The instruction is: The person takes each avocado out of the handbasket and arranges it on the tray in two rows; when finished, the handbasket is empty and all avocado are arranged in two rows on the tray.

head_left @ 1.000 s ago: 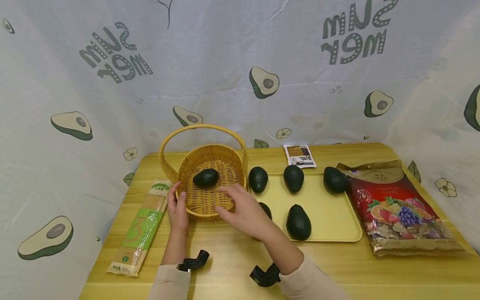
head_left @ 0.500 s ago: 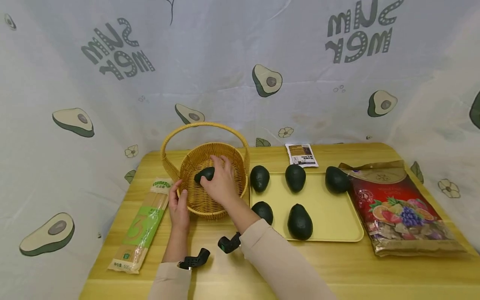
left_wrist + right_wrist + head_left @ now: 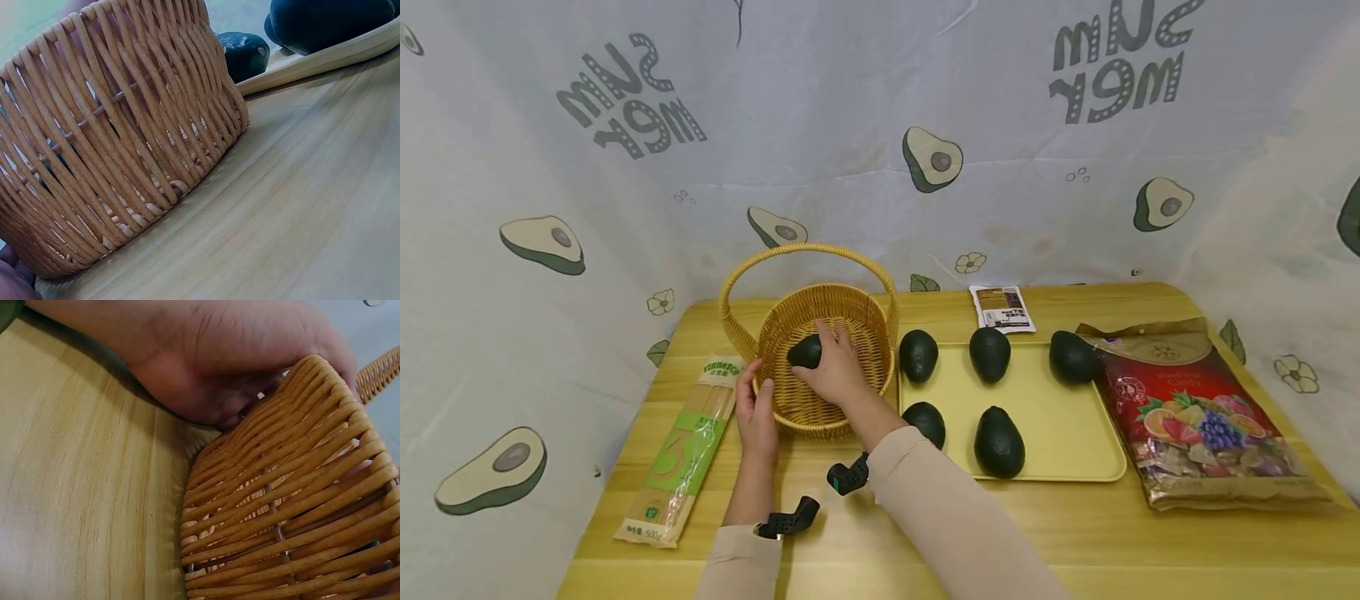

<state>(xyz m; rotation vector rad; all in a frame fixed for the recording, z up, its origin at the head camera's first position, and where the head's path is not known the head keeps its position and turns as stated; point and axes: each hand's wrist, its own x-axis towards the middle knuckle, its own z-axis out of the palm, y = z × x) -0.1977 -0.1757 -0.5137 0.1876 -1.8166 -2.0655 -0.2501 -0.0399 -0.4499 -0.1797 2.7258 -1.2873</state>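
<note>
A dark green avocado (image 3: pixel 805 352) lies in the round yellow wicker basket (image 3: pixel 790 408), which has a tall arched handle. My right hand (image 3: pixel 838 371) reaches over the basket's near right rim and grips this avocado, thumb on the near side and fingers on the far side, covering its right end. At the basket's left edge my left hand (image 3: pixel 756 417) holds the wall, its thumb at the rim. The right wrist view shows that left hand (image 3: pixel 231 356) against the outside of the weave (image 3: pixel 294 481). From the left wrist, the woven side (image 3: pixel 125 137) fills much of the view.
Right of the basket, a pale yellow tray (image 3: pixel 1067 442) bears several avocados (image 3: pixel 998 442). A red candy bag (image 3: pixel 1195 417) overlaps its right edge. A small white packet (image 3: pixel 1002 309) lies behind, and a noodle pack (image 3: pixel 685 458) lies left on the wooden table (image 3: pixel 850 558).
My right hand has moved left and forward from above the basket's near right rim into the basket and taken hold of the avocado. My left hand stays at the left rim.
</note>
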